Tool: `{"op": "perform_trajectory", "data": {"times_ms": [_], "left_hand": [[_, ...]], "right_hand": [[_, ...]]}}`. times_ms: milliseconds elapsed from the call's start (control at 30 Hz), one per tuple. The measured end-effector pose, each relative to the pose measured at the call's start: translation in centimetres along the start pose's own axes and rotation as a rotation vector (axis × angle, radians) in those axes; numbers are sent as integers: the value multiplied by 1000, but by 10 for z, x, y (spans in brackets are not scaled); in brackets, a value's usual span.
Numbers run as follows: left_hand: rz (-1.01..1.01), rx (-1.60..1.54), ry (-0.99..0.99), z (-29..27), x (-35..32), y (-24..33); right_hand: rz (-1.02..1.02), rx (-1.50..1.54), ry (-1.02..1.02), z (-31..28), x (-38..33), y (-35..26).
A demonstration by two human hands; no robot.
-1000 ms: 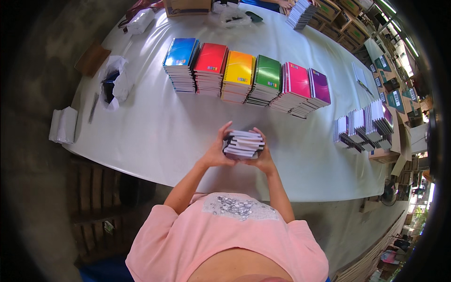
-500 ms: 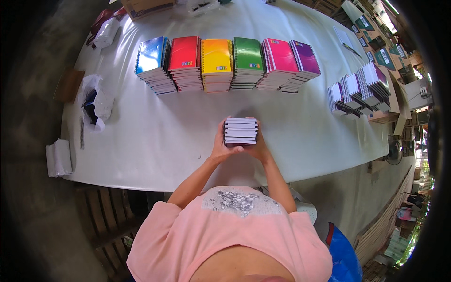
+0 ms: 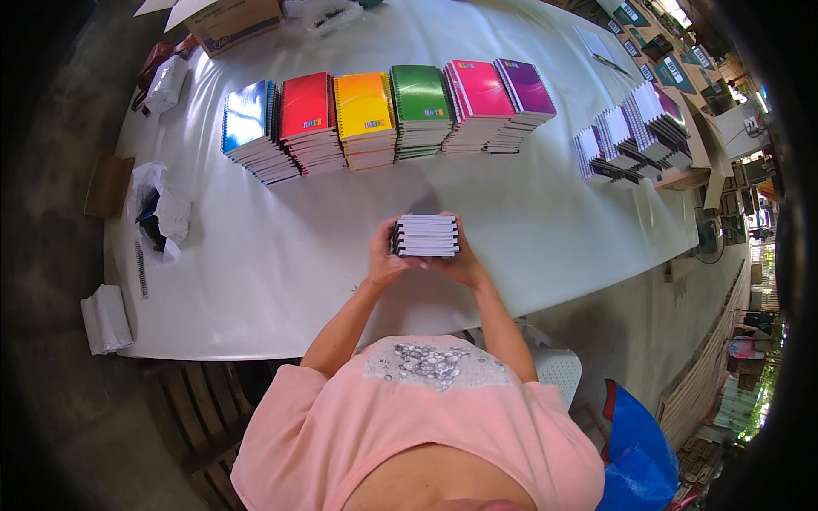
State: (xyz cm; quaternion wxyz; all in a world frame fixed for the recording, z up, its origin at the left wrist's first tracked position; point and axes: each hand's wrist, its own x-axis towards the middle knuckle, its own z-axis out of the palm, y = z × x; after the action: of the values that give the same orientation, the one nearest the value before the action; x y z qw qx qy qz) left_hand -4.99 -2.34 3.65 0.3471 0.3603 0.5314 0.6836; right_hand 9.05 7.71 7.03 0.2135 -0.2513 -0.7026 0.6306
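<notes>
Between my two hands is a small stack of spiral notebooks (image 3: 428, 236), held with its white page edges toward me and dark binding at the sides. My left hand (image 3: 385, 258) is closed around the stack's left side, its thumb along the bottom. On the right side my right hand (image 3: 464, 262) grips the same stack. Beyond them stand piles of notebooks in a row: blue (image 3: 246, 119), red (image 3: 306, 104), yellow (image 3: 364, 104), green (image 3: 420, 92), pink (image 3: 480, 88) and purple (image 3: 525, 86). The covers of the held notebooks are hidden.
More notebooks (image 3: 630, 132) lie in slanted piles at the right, by an open carton (image 3: 703, 145). On the left of the white table (image 3: 281, 289) are a plastic bag (image 3: 173, 209), a loose wire spiral (image 3: 141, 271) and white wrapped packs (image 3: 106, 319). A cardboard box (image 3: 234, 25) sits at the far left.
The view has turned and shifted, so the table and piles appear tilted and farther left. Both hands still hold the notebook stack, now slightly more level with its edges lined up.
</notes>
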Motion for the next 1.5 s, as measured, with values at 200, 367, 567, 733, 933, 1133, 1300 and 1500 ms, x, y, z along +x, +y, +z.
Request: {"op": "perform_trajectory", "data": {"times_ms": [200, 367, 567, 733, 933, 1133, 1300, 1500], "left_hand": [[196, 153, 93, 24, -7, 1], [132, 231, 206, 36, -10, -20], [68, 68, 279, 41, -13, -27], [123, 379, 359, 57, -23, -23], [156, 498, 421, 46, -35, -78], [-2, 227, 244, 103, -20, 14], [-372, 108, -300, 157, -18, 54], [-699, -200, -724, 224, -18, 49]], "right_hand": [[-312, -307, 59, -4, -4, 4], [-118, -118, 112, -7, -6, 15], [-275, -6, 134, -1, -5, 25], [-362, -144, 113, -15, -1, 22], [-317, -89, -24, -29, -9, 30], [-265, 19, 26, -61, -34, 27], [159, -172, 324, -118, -125, -17], [320, 367, 372, -181, -212, -56]]}}
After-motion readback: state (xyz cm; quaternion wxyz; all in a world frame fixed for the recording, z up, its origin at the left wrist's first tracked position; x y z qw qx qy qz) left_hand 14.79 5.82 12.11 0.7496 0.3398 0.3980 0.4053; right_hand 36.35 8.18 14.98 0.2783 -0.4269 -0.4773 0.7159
